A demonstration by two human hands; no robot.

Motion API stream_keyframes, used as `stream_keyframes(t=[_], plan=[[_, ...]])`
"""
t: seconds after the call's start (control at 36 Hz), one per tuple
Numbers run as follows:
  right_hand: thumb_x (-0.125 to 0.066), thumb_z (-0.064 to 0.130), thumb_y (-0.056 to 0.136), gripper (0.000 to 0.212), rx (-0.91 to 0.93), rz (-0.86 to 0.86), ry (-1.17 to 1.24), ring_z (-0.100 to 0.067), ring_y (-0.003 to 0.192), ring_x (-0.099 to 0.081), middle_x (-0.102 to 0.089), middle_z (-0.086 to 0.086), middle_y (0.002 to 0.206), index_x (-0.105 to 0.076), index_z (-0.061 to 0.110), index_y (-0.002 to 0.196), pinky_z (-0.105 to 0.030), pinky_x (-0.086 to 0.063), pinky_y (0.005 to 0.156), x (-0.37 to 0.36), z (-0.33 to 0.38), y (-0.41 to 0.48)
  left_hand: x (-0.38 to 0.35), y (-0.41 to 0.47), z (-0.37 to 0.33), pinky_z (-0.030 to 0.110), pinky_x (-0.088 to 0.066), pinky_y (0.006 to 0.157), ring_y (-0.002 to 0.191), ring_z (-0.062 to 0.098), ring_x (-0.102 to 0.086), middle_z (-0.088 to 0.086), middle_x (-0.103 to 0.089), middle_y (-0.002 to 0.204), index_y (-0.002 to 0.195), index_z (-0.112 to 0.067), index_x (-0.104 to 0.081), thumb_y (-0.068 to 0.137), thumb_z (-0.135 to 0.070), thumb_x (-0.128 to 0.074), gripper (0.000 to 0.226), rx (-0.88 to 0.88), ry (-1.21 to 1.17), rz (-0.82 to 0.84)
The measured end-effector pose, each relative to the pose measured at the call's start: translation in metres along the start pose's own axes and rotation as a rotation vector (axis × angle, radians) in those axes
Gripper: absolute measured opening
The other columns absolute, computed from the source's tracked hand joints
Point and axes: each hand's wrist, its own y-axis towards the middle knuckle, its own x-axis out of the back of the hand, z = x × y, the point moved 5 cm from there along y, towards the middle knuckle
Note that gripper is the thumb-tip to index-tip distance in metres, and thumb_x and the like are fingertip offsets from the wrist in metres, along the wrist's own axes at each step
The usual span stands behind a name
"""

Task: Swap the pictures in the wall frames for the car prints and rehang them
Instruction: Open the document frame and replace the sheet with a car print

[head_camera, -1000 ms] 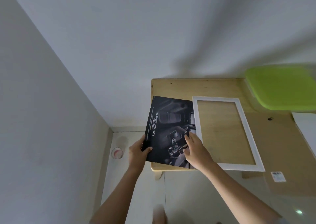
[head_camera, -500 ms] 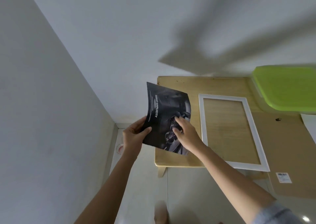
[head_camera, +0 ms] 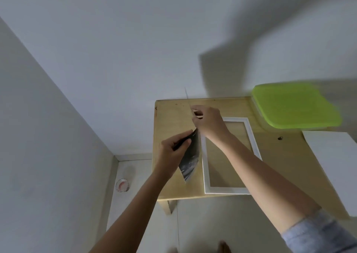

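A dark car print (head_camera: 190,161) stands almost on edge above the wooden table (head_camera: 170,121), so I see it nearly side-on. My left hand (head_camera: 172,152) pinches its left edge low down. My right hand (head_camera: 207,123) pinches its upper edge higher up, over the table's back part. An empty white picture frame (head_camera: 253,136) lies flat on the table just right of the print, and my right forearm crosses over it.
A lime-green lidded box (head_camera: 295,106) sits at the table's back right. A white sheet (head_camera: 336,167) lies on the right. The table stands against a white wall in a corner. A small round cap (head_camera: 122,185) lies on the floor left of the table.
Both hands lifted the print off the table and turned it from face-up to nearly on edge. My right hand moved up and back along it.
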Motion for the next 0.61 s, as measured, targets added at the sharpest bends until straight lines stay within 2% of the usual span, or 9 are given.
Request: stream_keyframes(t=[0.08, 0.14, 0.22, 0.28, 0.36, 0.44, 0.47, 0.56, 0.61], plan=[[-0.049, -0.001, 0.085, 0.040, -0.006, -0.041, -0.022, -0.023, 0.079, -0.067, -0.070, -0.009, 0.103, -0.064, 0.018, 0.117, -0.038, -0.057, 0.072, 0.025, -0.019, 0.002, -0.028, -0.002, -0.010, 0.034, -0.054, 0.087, 0.096, 0.008, -0.063, -0.014, -0.069, 0.101, 0.106, -0.028, -0.066, 0.092, -0.012, -0.052, 0.025, 0.008, -0.101, 0.039], [-0.047, -0.004, 0.084, 0.041, -0.018, -0.089, 0.015, -0.028, 0.083, -0.067, -0.071, -0.009, 0.100, -0.066, 0.017, 0.114, -0.041, -0.057, 0.069, 0.043, -0.035, 0.002, -0.049, -0.002, -0.013, 0.030, -0.053, 0.080, 0.093, 0.012, -0.063, -0.010, -0.070, 0.100, 0.106, -0.026, -0.067, 0.094, -0.015, -0.049, 0.024, 0.020, -0.182, 0.071], [-0.046, -0.005, 0.080, 0.044, -0.064, -0.172, 0.065, -0.012, 0.084, -0.065, -0.072, -0.002, 0.101, -0.068, 0.016, 0.111, -0.014, -0.053, 0.064, 0.070, -0.065, -0.001, -0.083, 0.000, -0.003, 0.028, -0.046, 0.068, 0.080, 0.021, -0.058, -0.002, -0.068, 0.084, 0.095, -0.024, -0.071, 0.090, -0.033, -0.052, 0.021, 0.116, -0.260, 0.138], [-0.047, -0.004, 0.080, 0.042, -0.109, -0.206, 0.101, -0.006, 0.082, -0.062, -0.071, 0.001, 0.102, -0.069, 0.016, 0.109, -0.015, -0.051, 0.069, 0.083, -0.092, -0.005, -0.108, 0.001, 0.008, 0.026, -0.042, 0.071, 0.081, 0.018, -0.056, -0.002, -0.065, 0.082, 0.090, -0.025, -0.072, 0.083, -0.041, -0.051, 0.027, 0.189, -0.277, 0.230], [-0.048, -0.003, 0.081, 0.041, -0.161, -0.204, 0.121, -0.007, 0.086, -0.065, -0.070, 0.001, 0.108, -0.068, 0.015, 0.112, -0.015, -0.048, 0.077, 0.094, -0.136, -0.016, -0.149, -0.002, 0.025, 0.022, -0.041, 0.095, 0.114, 0.015, -0.054, -0.004, -0.061, 0.121, 0.110, -0.033, -0.067, 0.085, -0.054, -0.042, 0.041, 0.177, -0.154, 0.424], [-0.051, -0.005, 0.083, 0.040, -0.212, -0.204, 0.104, -0.006, 0.087, -0.062, -0.068, 0.000, 0.112, -0.064, 0.013, 0.117, 0.000, -0.042, 0.070, 0.103, -0.178, -0.028, -0.184, -0.007, 0.046, 0.011, -0.035, 0.093, 0.123, 0.004, -0.045, -0.014, -0.047, 0.137, 0.120, -0.037, -0.055, 0.087, -0.054, -0.030, 0.045, 0.225, 0.035, 0.475], [-0.051, -0.005, 0.084, 0.040, -0.233, -0.206, 0.105, -0.008, 0.088, -0.062, -0.068, -0.001, 0.112, -0.063, 0.011, 0.118, -0.002, -0.043, 0.071, 0.102, -0.188, -0.032, -0.190, -0.009, 0.052, 0.013, -0.035, 0.097, 0.124, 0.003, -0.042, -0.015, -0.044, 0.138, 0.123, -0.035, -0.053, 0.089, -0.052, -0.031, 0.044, 0.234, 0.096, 0.471], [-0.052, -0.004, 0.086, 0.039, -0.318, -0.177, 0.119, -0.027, 0.093, -0.065, -0.069, -0.009, 0.106, -0.060, 0.011, 0.121, -0.029, -0.051, 0.082, 0.101, -0.221, -0.041, -0.205, -0.009, 0.079, 0.030, -0.029, 0.111, 0.136, 0.012, -0.030, -0.009, -0.032, 0.148, 0.134, -0.025, -0.047, 0.096, -0.038, -0.044, 0.040, 0.186, 0.423, 0.451], [-0.051, -0.004, 0.086, 0.039, -0.371, -0.140, 0.136, -0.031, 0.097, -0.063, -0.069, -0.012, 0.107, -0.061, 0.010, 0.121, -0.036, -0.051, 0.088, 0.098, -0.242, -0.046, -0.206, -0.008, 0.099, 0.034, -0.019, 0.115, 0.142, 0.015, -0.016, -0.005, -0.020, 0.154, 0.140, -0.023, -0.039, 0.095, -0.036, -0.047, 0.048, 0.128, 0.694, 0.407]])
